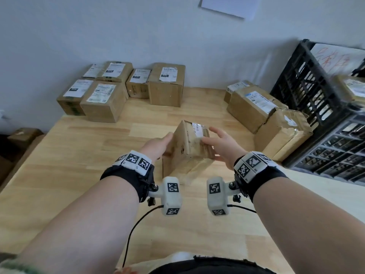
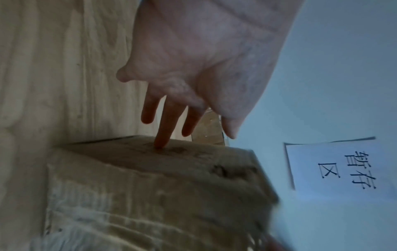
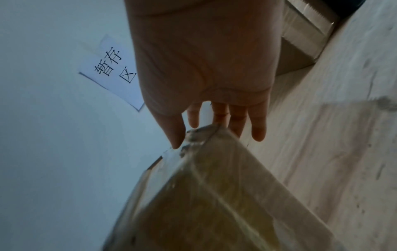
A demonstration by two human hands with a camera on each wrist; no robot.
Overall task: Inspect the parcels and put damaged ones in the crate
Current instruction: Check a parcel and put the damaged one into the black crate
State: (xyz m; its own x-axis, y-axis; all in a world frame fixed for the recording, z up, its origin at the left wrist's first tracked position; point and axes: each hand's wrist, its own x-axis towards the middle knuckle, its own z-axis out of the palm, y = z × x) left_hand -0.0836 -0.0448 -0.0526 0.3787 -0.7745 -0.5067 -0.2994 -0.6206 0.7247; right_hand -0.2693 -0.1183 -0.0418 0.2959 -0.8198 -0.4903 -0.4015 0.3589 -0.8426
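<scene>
A small, worn cardboard parcel [image 1: 189,143] with a white label is tipped up on one edge at the middle of the wooden table [image 1: 75,155]. My left hand [image 1: 160,144] lies flat against its left side; in the left wrist view its straight fingers [image 2: 161,129] touch the parcel [image 2: 150,186]. My right hand [image 1: 219,140] is spread against the right side with its thumb on the taped face; the right wrist view shows straight fingers [image 3: 236,122] behind the parcel [image 3: 214,195]. The black plastic crate [image 1: 308,86] stands at the far right.
Several labelled boxes [image 1: 118,89] sit against the wall at the back left. Two larger parcels [image 1: 254,105] and a crumpled one [image 1: 284,133] lie beside the crate, which holds a box [image 1: 351,88]. A grey crate [image 1: 335,155] sits beneath it. A paper sign [image 1: 229,4] hangs on the wall.
</scene>
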